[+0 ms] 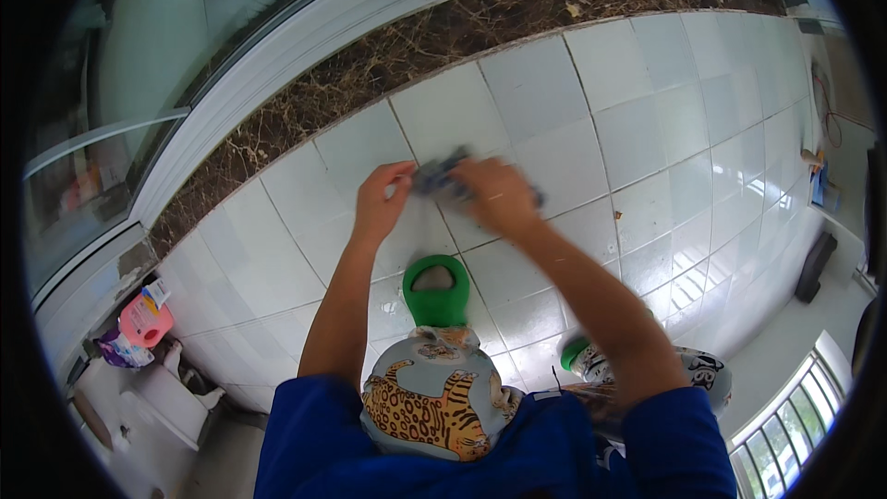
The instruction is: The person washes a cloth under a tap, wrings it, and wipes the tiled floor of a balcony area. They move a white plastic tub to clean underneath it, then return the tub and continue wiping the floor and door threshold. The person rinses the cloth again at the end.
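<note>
In front of me, above the tiled floor (pixel 554 152), hangs a small dark blue and grey item (pixel 435 179), perhaps cloth, smeared by motion blur. My right hand (pixel 500 197) is closed around it, and a bit of dark blue shows past the right side of that hand. At the item's left end are the thumb and fingers of my left hand (pixel 384 195), bent into a ring. Blur hides whether they pinch it. Below the hands, a green slipper (pixel 436 301) with an open toe is on my foot. Animal-print trousers (pixel 433 395) cover my bent knee.
A brown marble sill (pixel 388 55) runs under the white sliding-door frame (pixel 291 34). At left are a pink detergent bottle (pixel 144 319), a purple packet (pixel 123 348) and a white cabinet (pixel 163 409). A barred window (pixel 790 430) is at lower right.
</note>
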`<state>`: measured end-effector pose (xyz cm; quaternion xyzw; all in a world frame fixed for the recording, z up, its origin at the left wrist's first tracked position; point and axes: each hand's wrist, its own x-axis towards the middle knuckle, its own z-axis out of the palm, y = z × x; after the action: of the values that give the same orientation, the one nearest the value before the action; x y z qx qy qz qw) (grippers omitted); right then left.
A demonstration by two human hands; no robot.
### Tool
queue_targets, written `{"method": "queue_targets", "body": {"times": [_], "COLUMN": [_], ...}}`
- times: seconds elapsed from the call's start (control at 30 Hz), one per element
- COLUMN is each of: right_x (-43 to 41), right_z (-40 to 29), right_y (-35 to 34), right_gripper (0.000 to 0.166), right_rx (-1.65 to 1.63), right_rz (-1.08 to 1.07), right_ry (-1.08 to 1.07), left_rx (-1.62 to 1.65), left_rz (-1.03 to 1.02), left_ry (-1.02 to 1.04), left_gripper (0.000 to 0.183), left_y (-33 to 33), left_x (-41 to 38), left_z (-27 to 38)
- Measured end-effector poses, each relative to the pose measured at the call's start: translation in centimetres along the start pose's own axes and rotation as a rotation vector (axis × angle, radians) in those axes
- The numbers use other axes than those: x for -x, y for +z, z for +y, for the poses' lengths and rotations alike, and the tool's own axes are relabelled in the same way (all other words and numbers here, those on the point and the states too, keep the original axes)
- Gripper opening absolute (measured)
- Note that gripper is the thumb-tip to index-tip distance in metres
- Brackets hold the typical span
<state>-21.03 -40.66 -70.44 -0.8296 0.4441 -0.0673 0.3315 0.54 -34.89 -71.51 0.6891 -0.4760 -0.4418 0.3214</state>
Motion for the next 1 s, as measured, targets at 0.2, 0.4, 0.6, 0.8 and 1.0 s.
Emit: {"method": "queue_targets", "body": {"times": [0.2, 0.4, 0.6, 0.8, 1.0], "right_x": [2.2, 0.7, 0.7, 1.7, 0.9], "right_z": [10.1, -2.2, 4.6, 2.5, 3.5], "right_y": [-9.2, 2.3, -4.5, -1.9, -6.4], "right_gripper": [0.038, 0.023, 0.041, 0.020, 0.026], "right_rx": [0.431, 0.208, 0.113, 0.382, 0.197], "right_rz": [0.125, 0.083, 0.049, 0.144, 0.008], "right_ry": [0.298, -0.022, 0.280, 0.120, 0.475], "left_rx": [-0.165, -0.176, -0.217, -0.177, -0.236], "left_rz": [-0.089, 0.002, -0.146, -0.124, -0.141], "left_ry": [0.218, 0.264, 0.123, 0.133, 0.165], "left_gripper": [0.038, 0.051, 0.049, 0.048, 0.047], "left_y": [4.1, 5.3, 3.6, 4.7, 4.0], "left_x": [-2.0, -5.0, -4.5, -4.9, -4.3], "left_z": [3.5, 3.9, 3.2, 4.1, 3.2]}}
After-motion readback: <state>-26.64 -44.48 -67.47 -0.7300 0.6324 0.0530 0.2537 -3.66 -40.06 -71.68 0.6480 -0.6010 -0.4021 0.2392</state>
